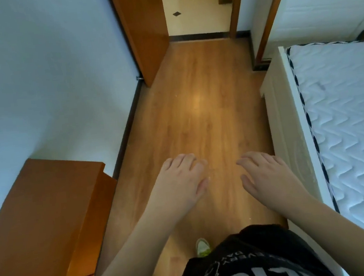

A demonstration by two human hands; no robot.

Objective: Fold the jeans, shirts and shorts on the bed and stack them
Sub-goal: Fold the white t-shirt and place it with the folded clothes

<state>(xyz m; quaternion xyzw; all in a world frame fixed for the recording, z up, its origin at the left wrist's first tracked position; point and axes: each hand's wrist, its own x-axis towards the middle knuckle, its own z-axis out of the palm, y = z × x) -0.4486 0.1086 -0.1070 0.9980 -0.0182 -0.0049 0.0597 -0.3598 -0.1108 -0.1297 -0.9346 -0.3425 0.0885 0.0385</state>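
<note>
Both hands out over the wood floor (194, 95), left hand (181, 181) and right hand (266, 173) empty, fingers relaxed, slightly spread. Bed (344, 119) at right, mattress bare as far as visible.

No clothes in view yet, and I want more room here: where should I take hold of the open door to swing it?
Probably best to take the door by its near vertical edge, which stands free. Come from its right with the empty left hand. No handle shows in this view, and the wall closes off the door's other side.
</note>
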